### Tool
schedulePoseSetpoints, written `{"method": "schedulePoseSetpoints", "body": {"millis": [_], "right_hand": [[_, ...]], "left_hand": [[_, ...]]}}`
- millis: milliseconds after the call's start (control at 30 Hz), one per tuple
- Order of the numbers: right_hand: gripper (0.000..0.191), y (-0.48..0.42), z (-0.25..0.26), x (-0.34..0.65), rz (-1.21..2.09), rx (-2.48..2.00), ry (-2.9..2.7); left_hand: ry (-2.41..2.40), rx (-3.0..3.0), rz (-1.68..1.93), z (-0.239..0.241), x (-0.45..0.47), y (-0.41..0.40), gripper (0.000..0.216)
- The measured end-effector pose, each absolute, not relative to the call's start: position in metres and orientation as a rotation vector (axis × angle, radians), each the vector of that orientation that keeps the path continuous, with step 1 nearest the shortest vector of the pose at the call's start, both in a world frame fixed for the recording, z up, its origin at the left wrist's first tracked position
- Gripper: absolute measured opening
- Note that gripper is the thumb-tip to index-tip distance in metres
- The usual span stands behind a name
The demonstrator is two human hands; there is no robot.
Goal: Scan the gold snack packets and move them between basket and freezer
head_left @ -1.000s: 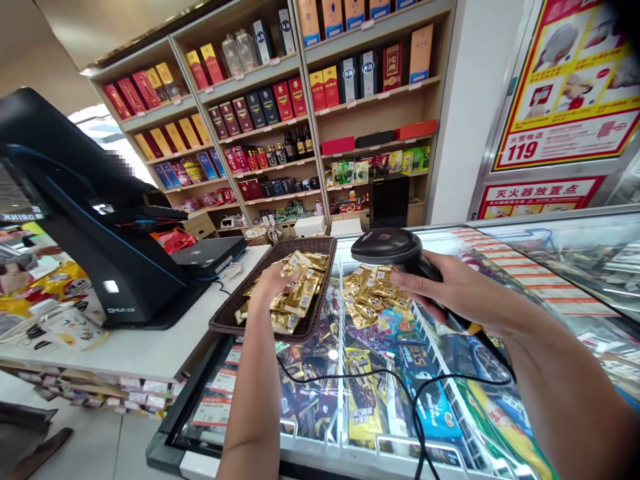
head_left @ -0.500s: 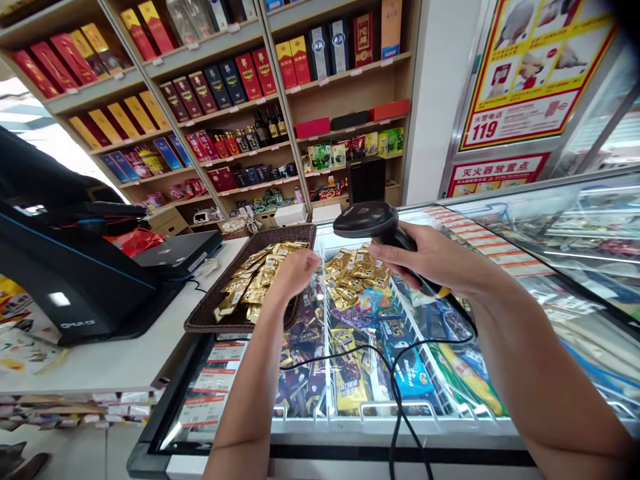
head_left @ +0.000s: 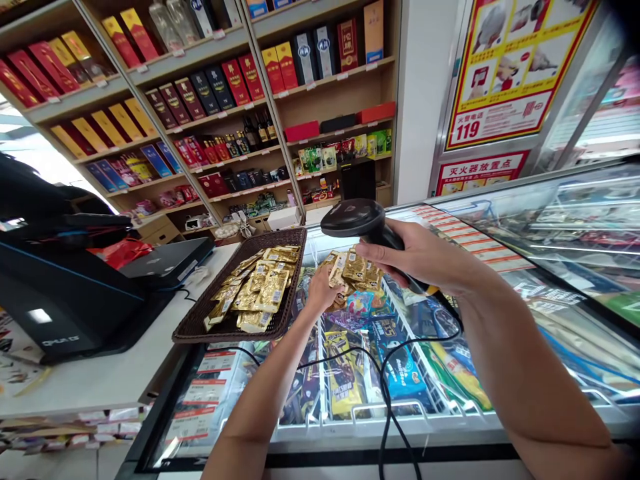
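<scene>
My right hand (head_left: 415, 253) is wrapped round the handle of a black barcode scanner (head_left: 354, 219), held above the freezer with its head pointing left. My left hand (head_left: 324, 291) is at the left edge of a heap of gold packets (head_left: 356, 265) on the freezer, its fingers closed on a packet there. Just to the left stands a brown wicker basket (head_left: 187, 327), tilted in view, with more gold packets (head_left: 273, 290) piled inside. The scanner's black cable (head_left: 384, 383) loops down across the freezer top.
Under the freezer's glass, wire baskets hold colourful ice-cream packs (head_left: 345, 373). A black checkout machine (head_left: 75, 287) and a flat black device (head_left: 167, 263) stand on the white counter (head_left: 100, 383) at left. Shelves of boxed bottles (head_left: 200, 93) line the back wall.
My left hand has moved from over the wicker basket's right edge to the gold packets on the freezer. The scanner stays in my right hand; the view has shifted slightly.
</scene>
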State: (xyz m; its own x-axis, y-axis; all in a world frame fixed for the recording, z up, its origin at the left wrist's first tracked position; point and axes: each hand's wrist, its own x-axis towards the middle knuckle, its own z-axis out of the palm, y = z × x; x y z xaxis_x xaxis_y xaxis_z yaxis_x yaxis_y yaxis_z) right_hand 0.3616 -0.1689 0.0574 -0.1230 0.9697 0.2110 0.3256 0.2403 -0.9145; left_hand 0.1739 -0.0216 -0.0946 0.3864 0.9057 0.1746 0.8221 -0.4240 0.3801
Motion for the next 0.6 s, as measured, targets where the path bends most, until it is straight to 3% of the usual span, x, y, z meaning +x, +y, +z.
{"method": "schedulePoseSetpoints", "body": {"millis": [100, 167, 367, 600], "right_hand": [[0.042, -0.169, 0.058, 0.362, 0.908, -1.238, -1.597], [0.043, -0.170, 0.058, 0.362, 0.905, -1.238, -1.573], [0.045, -0.169, 0.056, 0.361, 0.926, -1.191, -1.535], [0.045, -0.168, 0.052, 0.355, 0.940, -1.216, -1.545]], "left_hand": [[1.530, 2.411, 0.561, -0.077, 0.168, -0.022, 0.018], [1.511, 2.416, 0.602, -0.062, 0.163, -0.026, 0.011], [1.400, 2.349, 0.758, -0.018, 0.133, -0.039, 0.019], [1.142, 1.720, 0.932, 0.022, 0.088, -0.046, 0.039]]}}
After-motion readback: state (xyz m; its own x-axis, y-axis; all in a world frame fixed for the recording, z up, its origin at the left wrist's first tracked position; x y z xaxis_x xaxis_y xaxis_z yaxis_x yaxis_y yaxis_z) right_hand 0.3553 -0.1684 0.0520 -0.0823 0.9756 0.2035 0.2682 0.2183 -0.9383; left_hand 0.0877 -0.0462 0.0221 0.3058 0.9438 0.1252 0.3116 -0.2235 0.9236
